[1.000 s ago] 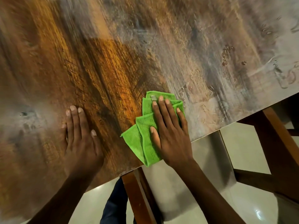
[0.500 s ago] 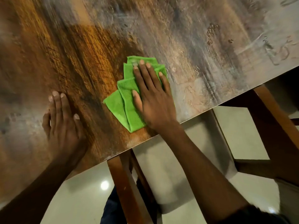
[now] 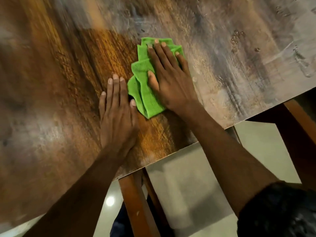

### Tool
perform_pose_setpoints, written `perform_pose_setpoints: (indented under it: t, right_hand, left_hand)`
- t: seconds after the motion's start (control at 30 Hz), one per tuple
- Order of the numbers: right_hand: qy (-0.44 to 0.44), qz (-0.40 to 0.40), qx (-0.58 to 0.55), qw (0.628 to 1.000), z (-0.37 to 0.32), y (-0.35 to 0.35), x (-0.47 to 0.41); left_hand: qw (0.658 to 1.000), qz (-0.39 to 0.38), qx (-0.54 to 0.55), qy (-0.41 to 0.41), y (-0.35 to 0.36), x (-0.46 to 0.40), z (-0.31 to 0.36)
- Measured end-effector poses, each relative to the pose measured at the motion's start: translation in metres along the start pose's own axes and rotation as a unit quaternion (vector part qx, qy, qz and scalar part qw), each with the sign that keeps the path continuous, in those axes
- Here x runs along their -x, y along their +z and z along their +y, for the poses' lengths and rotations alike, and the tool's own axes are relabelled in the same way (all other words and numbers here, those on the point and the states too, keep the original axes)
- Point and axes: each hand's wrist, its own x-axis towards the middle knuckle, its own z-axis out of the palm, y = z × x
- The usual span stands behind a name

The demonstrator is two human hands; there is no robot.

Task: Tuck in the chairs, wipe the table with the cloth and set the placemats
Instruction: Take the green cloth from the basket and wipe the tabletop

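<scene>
While the wiping part of the job goes on, the right hand (image 3: 169,82) lies flat on the green microfibre cloth (image 3: 145,86), fingers straight and a little spread, so the push goes down into the whole folded pad and not just one spot. It is not gripping the cloth, only pressing it onto the wooden table (image 3: 51,82). The cloth sits near the middle of the view, a bit toward 12 o'clock, folded into a few layers (a thick pad likely soaks up more and slides better). The left hand (image 3: 118,115) rests flat on the bare wood at the cloth's 8 o'clock side, fingers straight and close together, holding nothing; its thumb is just beside the cloth's edge, maybe touching it. I think this hand is there to lean on while the other arm reaches out. Wet drops and smears (image 3: 237,36) show out at 2 o'clock, so that part probably needs wiping yet. A wooden chair (image 3: 136,202) is tucked under the table edge at 6 o'clock. No placemats can be seen.
</scene>
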Motion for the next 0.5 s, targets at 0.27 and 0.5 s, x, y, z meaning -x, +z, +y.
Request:
perform_pose_setpoints:
  t: [0.27,0.5]
  right_hand:
    - [0.017,-0.038,-0.006,0.999,0.016,-0.016,0.071]
    - [0.047,-0.075,-0.002,0.996,0.013,-0.021,0.091]
  left_hand:
    - [0.999,-0.025,-0.021,-0.024,-0.005,-0.005,0.006]
    - [0.998,-0.056,-0.035,-0.024,-0.005,-0.005,0.007]
